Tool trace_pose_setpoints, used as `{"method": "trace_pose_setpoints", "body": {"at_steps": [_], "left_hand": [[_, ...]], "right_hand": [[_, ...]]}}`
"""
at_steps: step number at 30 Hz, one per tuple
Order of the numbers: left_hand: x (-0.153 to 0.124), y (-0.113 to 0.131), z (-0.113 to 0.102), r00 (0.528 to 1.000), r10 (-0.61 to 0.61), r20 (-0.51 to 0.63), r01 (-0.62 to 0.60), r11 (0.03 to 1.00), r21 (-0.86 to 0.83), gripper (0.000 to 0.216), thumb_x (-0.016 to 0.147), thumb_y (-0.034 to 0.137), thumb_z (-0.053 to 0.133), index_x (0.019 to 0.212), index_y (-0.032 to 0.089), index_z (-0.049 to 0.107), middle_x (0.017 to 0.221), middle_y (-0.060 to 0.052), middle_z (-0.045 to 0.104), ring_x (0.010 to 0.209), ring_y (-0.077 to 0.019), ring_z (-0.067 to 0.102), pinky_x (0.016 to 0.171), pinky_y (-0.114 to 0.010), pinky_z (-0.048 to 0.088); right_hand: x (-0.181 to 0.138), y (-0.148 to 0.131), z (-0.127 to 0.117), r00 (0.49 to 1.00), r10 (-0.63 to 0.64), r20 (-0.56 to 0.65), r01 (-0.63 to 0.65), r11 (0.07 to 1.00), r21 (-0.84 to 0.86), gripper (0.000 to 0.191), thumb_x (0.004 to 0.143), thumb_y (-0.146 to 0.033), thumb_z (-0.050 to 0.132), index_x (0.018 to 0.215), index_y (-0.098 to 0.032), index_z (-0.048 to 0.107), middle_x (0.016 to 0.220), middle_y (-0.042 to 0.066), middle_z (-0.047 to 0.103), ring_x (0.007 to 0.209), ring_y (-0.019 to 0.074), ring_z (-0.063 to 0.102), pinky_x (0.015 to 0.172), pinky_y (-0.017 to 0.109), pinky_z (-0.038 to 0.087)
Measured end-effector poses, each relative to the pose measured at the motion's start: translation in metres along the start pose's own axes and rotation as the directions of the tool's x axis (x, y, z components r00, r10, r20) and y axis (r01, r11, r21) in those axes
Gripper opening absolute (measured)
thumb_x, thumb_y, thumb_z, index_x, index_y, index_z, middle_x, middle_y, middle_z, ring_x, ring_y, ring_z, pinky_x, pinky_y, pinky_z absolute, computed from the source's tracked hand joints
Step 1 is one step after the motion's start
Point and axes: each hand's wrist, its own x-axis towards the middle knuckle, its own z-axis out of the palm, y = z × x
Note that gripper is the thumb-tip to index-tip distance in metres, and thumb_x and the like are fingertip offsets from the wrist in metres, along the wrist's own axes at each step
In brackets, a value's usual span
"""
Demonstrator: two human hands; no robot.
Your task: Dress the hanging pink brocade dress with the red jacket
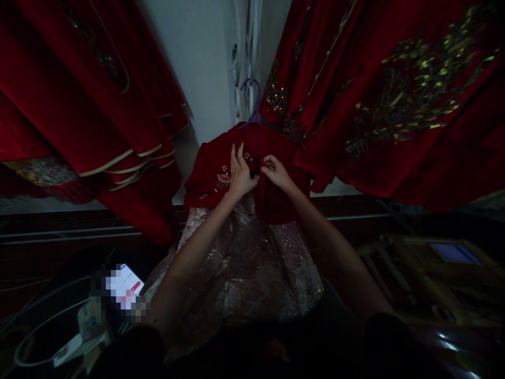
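A short red jacket (209, 158) with beaded ornaments hangs on a purple hanger (254, 102) against the wall. Flat on its left front lies my left hand (241, 176), fingers stretched upward and thumb pointing toward the front opening. Across the opening, my right hand (275, 171) has its thumb and fingers pinched at the edge of the other front panel. What exactly sits between those fingertips is too dark to make out, beyond red cloth. Below the jacket spreads a pale, shiny patterned skirt (252, 263).
Red garments (118, 121) with gold trim hang on the left. More red cloth with gold sequin embroidery (426, 79) hangs on the right. A lit phone screen (124, 287) shows at lower left, partly pixelated. A brownish case-like object (426, 279) lies at lower right.
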Motion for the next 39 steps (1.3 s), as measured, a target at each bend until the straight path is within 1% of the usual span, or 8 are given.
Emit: {"method": "trace_pose_setpoints", "body": {"at_steps": [4,8,11,16,22,29,35,39], "left_hand": [[-0.003,-0.012,-0.002,0.999,-0.037,-0.025,0.036,0.999,-0.013,0.068,0.07,0.012,0.057,0.133,0.017,0.03,0.14,-0.017,0.031,0.132,-0.0323,0.029,0.108,-0.051,0.028],[0.006,-0.029,-0.002,0.99,-0.12,-0.079,0.115,0.991,-0.071,0.035,0.075,0.008,0.048,0.108,0.017,0.049,0.11,-0.012,0.055,0.108,-0.0242,0.052,0.097,-0.043,0.041],[-0.001,-0.034,-0.008,0.985,-0.134,-0.109,0.121,0.986,-0.113,0.026,0.074,0.007,0.049,0.097,0.019,0.052,0.098,-0.008,0.058,0.095,-0.0199,0.057,0.089,-0.037,0.045],[-0.028,-0.025,-0.007,0.988,-0.136,-0.069,0.113,0.957,-0.269,0.031,0.073,0.004,0.049,0.099,0.021,0.05,0.096,-0.005,0.061,0.09,-0.0157,0.06,0.084,-0.03,0.046],[-0.031,-0.025,0.006,0.948,-0.259,-0.185,0.144,0.868,-0.475,0.023,0.071,0.008,0.054,0.091,0.019,0.05,0.088,-0.002,0.059,0.085,-0.013,0.059,0.081,-0.026,0.047],[-0.023,-0.026,-0.014,0.996,-0.072,0.046,0.085,0.912,-0.402,0.02,0.074,0.01,0.049,0.092,0.019,0.055,0.093,-0.003,0.063,0.093,-0.0144,0.058,0.089,-0.029,0.044],[-0.012,-0.01,-0.043,0.966,0.109,0.235,-0.049,0.968,-0.246,0.028,0.072,0.009,0.05,0.098,0.019,0.054,0.098,-0.004,0.063,0.091,-0.0151,0.059,0.084,-0.027,0.045],[-0.006,-0.002,-0.051,0.958,0.143,0.249,-0.098,0.978,-0.185,0.018,0.075,0.018,0.054,0.092,0.018,0.056,0.09,-0.004,0.064,0.082,-0.0152,0.059,0.078,-0.026,0.045]], "right_hand": [[-0.002,0.009,0.0,1.0,0.019,0.008,-0.019,1.0,0.009,0.02,0.061,-0.019,0.053,0.079,-0.021,0.045,0.076,-0.003,0.049,0.069,0.0111,0.048,0.066,0.025,0.039],[-0.005,0.014,0.005,0.997,0.031,-0.069,-0.031,1.0,0.001,0.023,0.061,-0.018,0.055,0.081,-0.022,0.046,0.076,-0.003,0.048,0.067,0.0104,0.046,0.063,0.024,0.039],[-0.007,0.015,0.009,0.998,0.014,-0.062,-0.014,1.0,0.005,0.022,0.062,-0.018,0.055,0.081,-0.022,0.045,0.074,-0.004,0.047,0.065,0.0102,0.045,0.061,0.023,0.038],[-0.009,0.009,0.016,0.997,-0.071,-0.036,0.072,0.997,0.027,0.018,0.066,-0.019,0.054,0.079,-0.022,0.042,0.072,-0.005,0.045,0.063,0.0094,0.045,0.061,0.023,0.037],[-0.014,-0.007,0.015,0.993,-0.076,0.095,0.071,0.996,0.058,0.021,0.068,-0.02,0.057,0.084,-0.022,0.043,0.078,-0.003,0.05,0.074,0.0109,0.051,0.068,0.024,0.041],[-0.026,-0.009,0.01,0.992,-0.062,0.109,0.05,0.993,0.104,0.028,0.071,-0.024,0.06,0.096,-0.024,0.048,0.09,0.0,0.057,0.087,0.0129,0.056,0.082,0.028,0.046],[-0.029,-0.011,0.009,0.997,-0.071,0.029,0.07,0.997,0.033,0.025,0.079,-0.039,0.059,0.097,-0.023,0.051,0.093,0.002,0.061,0.089,0.0137,0.06,0.084,0.03,0.048],[-0.031,-0.02,0.011,0.994,-0.103,-0.025,0.103,0.995,-0.004,0.024,0.08,-0.041,0.059,0.094,-0.022,0.055,0.091,0.003,0.064,0.085,0.0145,0.063,0.081,0.031,0.051]]}}
